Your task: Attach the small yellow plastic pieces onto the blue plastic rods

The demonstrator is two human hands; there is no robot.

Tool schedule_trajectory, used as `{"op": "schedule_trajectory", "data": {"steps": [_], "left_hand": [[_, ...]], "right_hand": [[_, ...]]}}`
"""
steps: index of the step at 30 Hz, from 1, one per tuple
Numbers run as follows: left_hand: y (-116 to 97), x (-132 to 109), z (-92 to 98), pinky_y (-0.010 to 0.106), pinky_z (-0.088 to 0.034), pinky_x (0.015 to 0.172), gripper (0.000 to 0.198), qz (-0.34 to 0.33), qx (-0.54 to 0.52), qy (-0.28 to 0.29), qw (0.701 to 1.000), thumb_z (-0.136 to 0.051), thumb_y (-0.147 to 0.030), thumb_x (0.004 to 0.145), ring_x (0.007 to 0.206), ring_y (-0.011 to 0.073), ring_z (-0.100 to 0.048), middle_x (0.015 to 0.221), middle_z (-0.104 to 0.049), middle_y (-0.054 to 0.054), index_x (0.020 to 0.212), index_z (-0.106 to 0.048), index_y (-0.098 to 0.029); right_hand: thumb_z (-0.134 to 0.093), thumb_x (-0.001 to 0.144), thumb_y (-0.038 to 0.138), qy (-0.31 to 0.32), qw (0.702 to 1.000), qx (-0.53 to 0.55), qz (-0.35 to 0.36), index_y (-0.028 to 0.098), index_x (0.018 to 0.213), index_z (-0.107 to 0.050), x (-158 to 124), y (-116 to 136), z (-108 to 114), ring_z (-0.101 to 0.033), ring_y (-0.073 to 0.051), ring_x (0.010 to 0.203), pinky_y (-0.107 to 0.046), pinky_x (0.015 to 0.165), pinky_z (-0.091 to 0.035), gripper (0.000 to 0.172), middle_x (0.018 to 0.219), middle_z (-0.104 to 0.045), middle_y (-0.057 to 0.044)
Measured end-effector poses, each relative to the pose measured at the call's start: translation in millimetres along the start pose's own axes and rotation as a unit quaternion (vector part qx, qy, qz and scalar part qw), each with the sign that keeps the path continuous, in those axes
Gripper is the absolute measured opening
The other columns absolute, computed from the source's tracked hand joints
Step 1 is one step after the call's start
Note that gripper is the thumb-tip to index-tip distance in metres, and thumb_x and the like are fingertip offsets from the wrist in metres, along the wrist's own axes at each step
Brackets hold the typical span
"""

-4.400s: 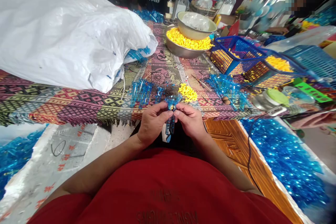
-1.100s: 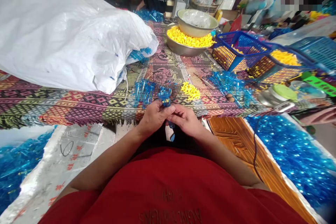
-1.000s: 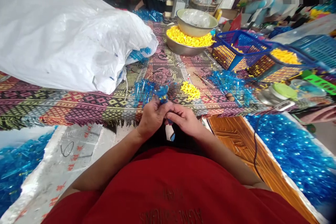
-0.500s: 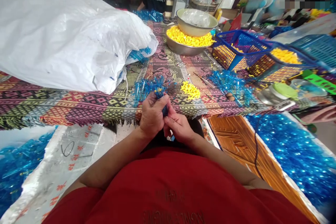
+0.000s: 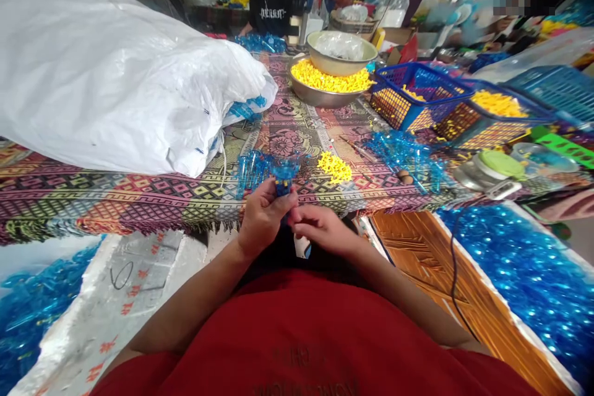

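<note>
My left hand (image 5: 263,218) is closed around a small bundle of clear blue plastic pieces (image 5: 284,174), held upright just past the table's front edge. Their flared tops spread above my fingers, and tiny yellow bits show inside. Close beside it on the right is my right hand (image 5: 327,230), its fingers loosely bent and parted, the tips near the bundle's lower end. Whether those tips touch the bundle is hard to see. Behind my left hand lies a row of blue plastic pieces (image 5: 253,170). A small heap of yellow pieces (image 5: 335,167) rests to the right.
A big white sack (image 5: 130,74) fills the table's left. Farther back stand a metal basin (image 5: 320,98) of yellow pieces with a bowl (image 5: 341,62) on it, and blue baskets (image 5: 403,108). Right are loose blue pieces (image 5: 403,151) and a scale (image 5: 487,173). Foam boxes flank my lap.
My right hand has drawn slightly right and down, its fingers loosening from the bundle's lower end. My left hand has lowered and shifted a little left, showing more of the bundle's flared tops.
</note>
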State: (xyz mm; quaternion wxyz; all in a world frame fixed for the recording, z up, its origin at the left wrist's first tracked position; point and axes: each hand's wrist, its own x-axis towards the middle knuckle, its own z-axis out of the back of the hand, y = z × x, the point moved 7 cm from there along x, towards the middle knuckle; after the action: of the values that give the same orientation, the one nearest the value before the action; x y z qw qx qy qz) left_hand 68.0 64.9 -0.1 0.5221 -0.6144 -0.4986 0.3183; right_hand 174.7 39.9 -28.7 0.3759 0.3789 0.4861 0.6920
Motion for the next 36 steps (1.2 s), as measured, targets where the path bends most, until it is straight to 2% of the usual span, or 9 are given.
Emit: {"op": "schedule_trajectory", "data": {"steps": [2, 4, 6, 9, 13, 19, 24, 30, 36], "left_hand": [[-1, -5, -2.0, 0.023, -0.041, 0.05, 0.018, 0.001, 0.06, 0.037, 0.998, -0.06, -0.032, 0.081, 0.049, 0.0104, -0.052, 0.059, -0.059, -0.002, 0.088, -0.053, -0.017], [-1, -10, -9.3, 0.023, -0.041, 0.052, 0.018, -0.006, 0.116, 0.08, 0.99, -0.06, -0.034, 0.081, 0.052, 0.0108, -0.052, 0.061, -0.059, -0.001, 0.084, -0.055, -0.017], [-4, -15, -17.6, 0.024, -0.042, 0.055, 0.018, -0.033, 0.152, 0.109, 0.982, -0.057, -0.035, 0.082, 0.054, 0.0116, -0.053, 0.063, -0.059, 0.0, 0.084, -0.056, -0.017], [-12, -20, -26.2, 0.026, -0.044, 0.061, 0.015, -0.091, 0.212, 0.129, 0.964, -0.053, -0.033, 0.083, 0.06, 0.0139, -0.054, 0.066, -0.06, 0.002, 0.081, -0.058, -0.019], [-14, -22, -25.9, 0.027, -0.044, 0.064, 0.019, -0.106, 0.26, 0.129, 0.951, -0.052, -0.03, 0.083, 0.062, 0.0145, -0.053, 0.065, -0.058, 0.002, 0.068, -0.055, -0.019], [-12, -22, -26.8, 0.027, -0.044, 0.068, 0.012, -0.13, 0.273, 0.13, 0.944, -0.053, -0.028, 0.08, 0.067, 0.0156, -0.054, 0.073, -0.061, 0.004, 0.074, -0.057, -0.018], [-3, -21, -27.7, 0.026, -0.044, 0.066, 0.012, -0.094, 0.257, 0.134, 0.952, -0.053, -0.028, 0.081, 0.068, 0.0156, -0.056, 0.073, -0.061, 0.004, 0.078, -0.059, -0.019], [12, -16, -11.0, 0.024, -0.043, 0.06, 0.01, -0.044, 0.257, 0.09, 0.961, -0.055, -0.027, 0.082, 0.063, 0.015, -0.054, 0.062, -0.056, 0.0, 0.079, -0.06, -0.019], [7, -15, -14.9, 0.026, -0.044, 0.066, 0.009, -0.073, 0.307, 0.106, 0.943, -0.054, -0.024, 0.084, 0.069, 0.0157, -0.057, 0.073, -0.062, 0.003, 0.084, -0.06, -0.018]], "right_hand": [[-0.064, 0.08, 0.048, -0.101, 0.992, -0.052, 0.056, 0.021, 0.114, -0.06, -2, 26, 33, -0.062, -0.017, 0.082, -0.03, 0.069, -0.052, 0.044, 0.1, -0.065, -0.006], [-0.07, 0.074, 0.05, -0.133, 0.971, -0.146, 0.132, 0.023, 0.128, -0.051, -3, 59, 48, -0.058, -0.022, 0.101, -0.036, 0.082, -0.05, 0.063, 0.12, -0.057, -0.01], [-0.07, 0.073, 0.051, -0.11, 0.946, -0.233, 0.198, 0.023, 0.126, -0.053, -2, 86, 46, -0.057, -0.024, 0.102, -0.039, 0.086, -0.049, 0.063, 0.113, -0.06, -0.01], [-0.066, 0.077, 0.047, -0.108, 0.903, -0.32, 0.267, 0.023, 0.108, -0.062, -1, 105, 35, -0.059, -0.021, 0.084, -0.035, 0.075, -0.05, 0.039, 0.09, -0.063, -0.007], [-0.062, 0.081, 0.041, -0.152, 0.891, -0.332, 0.269, 0.022, 0.098, -0.06, -1, 100, 31, -0.058, -0.019, 0.078, -0.033, 0.071, -0.049, 0.026, 0.083, -0.062, -0.005], [-0.066, 0.078, 0.047, -0.082, 0.91, -0.315, 0.256, 0.02, 0.105, -0.059, -4, 98, 27, -0.059, -0.02, 0.084, -0.033, 0.073, -0.049, 0.039, 0.093, -0.06, -0.008], [-0.066, 0.078, 0.04, -0.146, 0.91, -0.311, 0.231, 0.022, 0.088, -0.063, -2, 89, 33, -0.055, -0.016, 0.07, -0.03, 0.065, -0.047, 0.021, 0.076, -0.059, -0.003], [-0.066, 0.078, 0.046, -0.074, 0.944, -0.239, 0.217, 0.021, 0.112, -0.061, 8, 68, 31, -0.06, -0.022, 0.099, -0.037, 0.087, -0.049, 0.042, 0.106, -0.062, -0.009], [-0.059, 0.085, 0.028, -0.108, 0.933, -0.255, 0.23, 0.02, 0.101, -0.062, 5, 75, 34, -0.06, -0.019, 0.09, -0.034, 0.08, -0.051, 0.018, 0.095, -0.061, -0.008]]}}
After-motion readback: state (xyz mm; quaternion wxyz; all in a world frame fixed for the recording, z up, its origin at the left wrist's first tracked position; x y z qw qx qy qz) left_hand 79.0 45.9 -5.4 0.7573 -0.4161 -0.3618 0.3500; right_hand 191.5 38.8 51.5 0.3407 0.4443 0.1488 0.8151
